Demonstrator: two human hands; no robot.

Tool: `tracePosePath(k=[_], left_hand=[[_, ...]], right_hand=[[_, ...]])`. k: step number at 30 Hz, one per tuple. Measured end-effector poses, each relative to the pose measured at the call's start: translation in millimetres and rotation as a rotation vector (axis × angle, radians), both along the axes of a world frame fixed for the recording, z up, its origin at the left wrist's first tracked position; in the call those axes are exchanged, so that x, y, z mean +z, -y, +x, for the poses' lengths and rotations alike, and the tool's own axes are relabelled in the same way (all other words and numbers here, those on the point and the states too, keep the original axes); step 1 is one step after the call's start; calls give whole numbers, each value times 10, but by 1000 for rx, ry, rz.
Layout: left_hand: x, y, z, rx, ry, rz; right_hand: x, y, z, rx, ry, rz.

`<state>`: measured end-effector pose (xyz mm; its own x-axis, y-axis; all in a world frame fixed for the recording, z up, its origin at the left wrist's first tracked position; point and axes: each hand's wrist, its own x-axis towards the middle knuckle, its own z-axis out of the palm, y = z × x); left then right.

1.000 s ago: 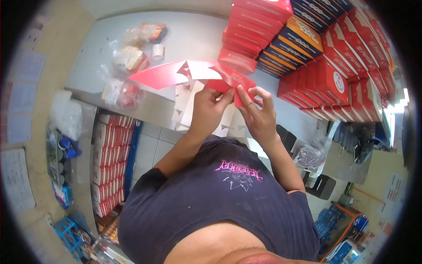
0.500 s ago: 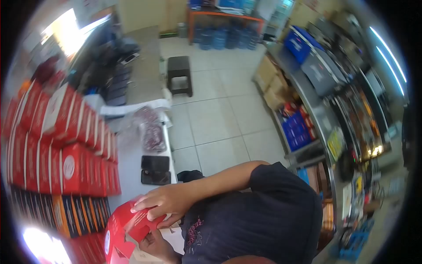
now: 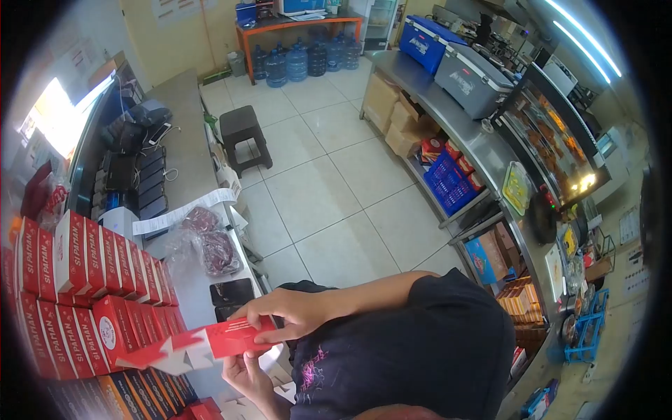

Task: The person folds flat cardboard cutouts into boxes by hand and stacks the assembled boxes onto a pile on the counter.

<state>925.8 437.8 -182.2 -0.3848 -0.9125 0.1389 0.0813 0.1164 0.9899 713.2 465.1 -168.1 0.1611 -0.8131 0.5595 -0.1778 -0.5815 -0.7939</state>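
A partly folded red cardboard box [image 3: 241,337] with white-lined flaps is held out in front of my dark shirt. My right hand [image 3: 285,313] grips its near end from above, thumb on the front face and fingers over the top edge. Below it, my left hand [image 3: 252,381] pinches the lower edge with its fingertips; part of its grip is hidden behind the cardboard. The flaps of the box stick out to the left, in front of stacked red boxes [image 3: 105,329].
Orange-and-black boxes [image 3: 133,392] stand below the red stacks. Two dark phones [image 3: 231,292] and bagged dark red items [image 3: 218,252] lie on the white counter [image 3: 185,290]. A dark stool [image 3: 243,136] stands on the tiled floor. Coolers [image 3: 470,80] sit on the steel counter.
The red box has turned and now appears as a narrow, flatter strip with its flaps extending left. My left hand has shifted to its underside. The head view has tilted, lowering the stacks in view.
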Motion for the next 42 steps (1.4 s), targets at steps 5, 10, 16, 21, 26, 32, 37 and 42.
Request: tracePosePath(k=[5, 10, 16, 21, 26, 32, 37, 42], left_hand=[[-225, -62, 43, 103, 3, -45], [-275, -140, 170, 304, 32, -85], [-140, -411, 469, 505, -192, -73], [-320, -878, 1096, 927, -436, 71], [-154, -1333, 1494, 1230, -311, 108], [-241, -1714, 1688, 1536, -332, 173], [-412, -1882, 1784, 1545, -238, 143], [-574, -1787, 1660, 1499, -422, 48]], right_hand=[[51, 68, 91, 83, 7, 284], [33, 132, 271, 115, 6, 240], [-137, 411, 601, 187, -201, -78], [-251, 528, 1210, 495, -469, -348], [-363, 552, 1760, 759, -554, -420], [-392, 554, 2328, 943, -567, -577], [-342, 444, 2675, 933, -446, -537], [-361, 397, 2821, 934, -374, -497]])
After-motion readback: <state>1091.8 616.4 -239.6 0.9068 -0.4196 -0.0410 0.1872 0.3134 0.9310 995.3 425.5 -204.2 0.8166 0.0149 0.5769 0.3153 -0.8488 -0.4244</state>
